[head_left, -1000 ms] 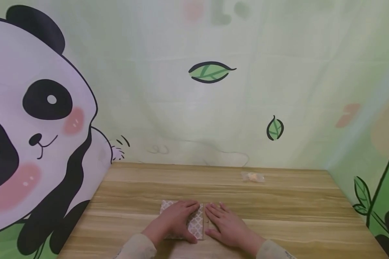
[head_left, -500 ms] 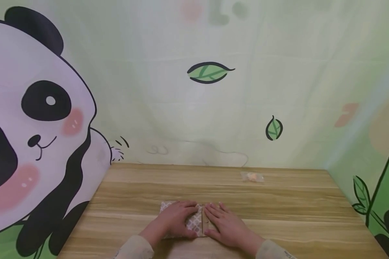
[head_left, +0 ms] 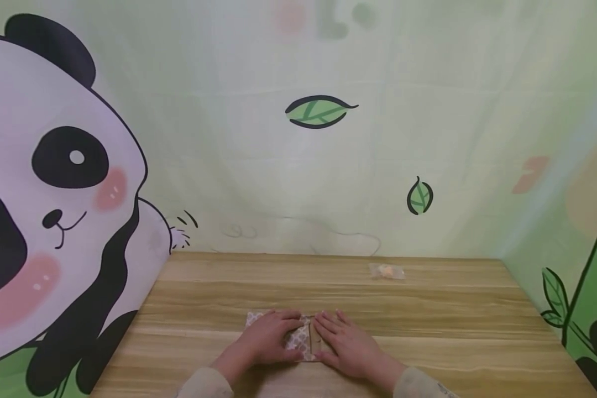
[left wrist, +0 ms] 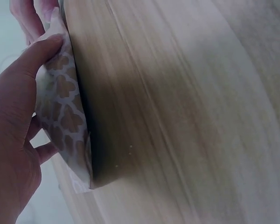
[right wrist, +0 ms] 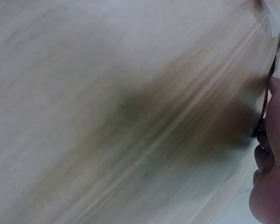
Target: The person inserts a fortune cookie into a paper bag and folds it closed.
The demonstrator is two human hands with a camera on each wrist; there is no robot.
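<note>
A flat piece with a pale lattice pattern [head_left: 298, 340] lies on the wooden table in front of the person, and it looks like patterned paper or thin cloth. My left hand [head_left: 271, 336] grips it, thumb at the near edge and fingers toward the far edge. In the left wrist view the patterned sheet [left wrist: 63, 107] bulges up between thumb and fingers. A plain brown strip [head_left: 315, 341] adjoins its right side. My right hand [head_left: 348, 344] rests on that strip with fingers straight, covering much of it. In the right wrist view, the right hand [right wrist: 275, 154] shows only at the edge.
A small clear packet [head_left: 387, 271] with something orange inside lies near the back of the wooden table [head_left: 204, 287]. Behind the table hangs a pale green cloth printed with a panda [head_left: 79, 221] and leaves.
The left thumb has moved up and inward at the near edge. The patterned piece's near edge has shifted slightly away from the person, and more of the brown strip shows. The right hand barely moved.
</note>
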